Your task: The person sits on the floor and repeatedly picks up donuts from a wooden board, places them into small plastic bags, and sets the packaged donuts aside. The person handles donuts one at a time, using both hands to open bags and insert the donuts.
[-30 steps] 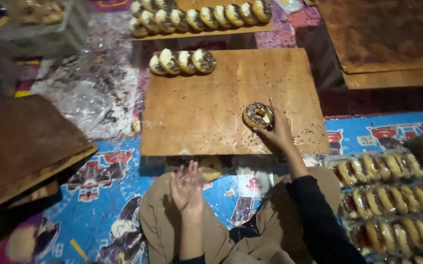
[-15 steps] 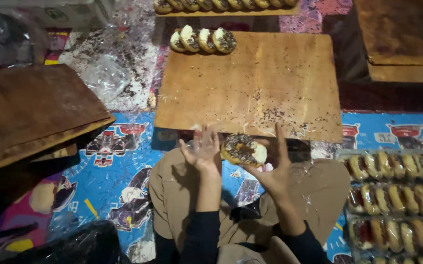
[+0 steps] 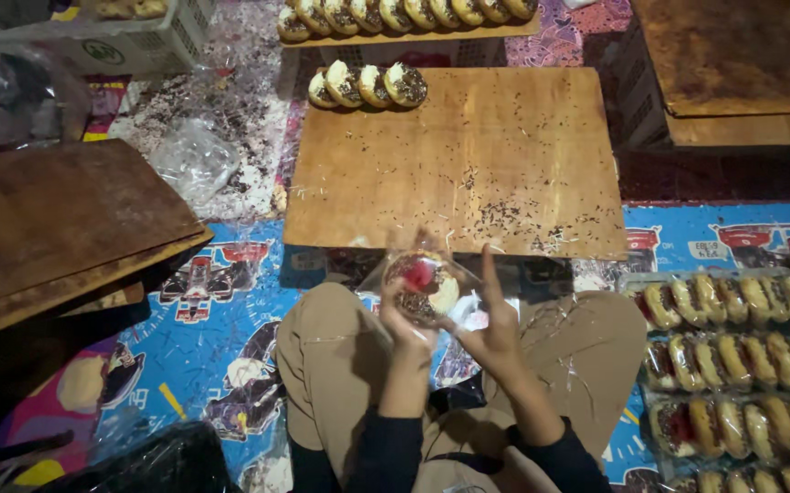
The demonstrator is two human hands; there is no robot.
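Observation:
I hold a round pastry [image 3: 424, 283] with dark sprinkles and a red patch over my lap, inside a thin clear plastic wrap [image 3: 468, 310]. My left hand [image 3: 406, 319] grips it from below, fingers curled around its near edge. At the pastry's right side, my right hand [image 3: 493, 321] touches the plastic with fingers spread upward. Just beyond both hands lies a low wooden board [image 3: 468, 173] dusted with sprinkles. Three sprinkled pastries [image 3: 369, 84] sit in a row at its far left corner.
A longer row of pastries [image 3: 404, 13] lies on another board behind. Trays of wrapped pastries [image 3: 732, 356] sit at my right. Stacked wooden boards are at left [image 3: 57, 228] and far right [image 3: 732, 64]. Crumpled plastic [image 3: 194, 155] and a crate [image 3: 130, 36] lie at far left.
My right hand took the pastry off the board and brought it back to my lap. Both hands now hold it in clear plastic, and the view has tilted nearer.

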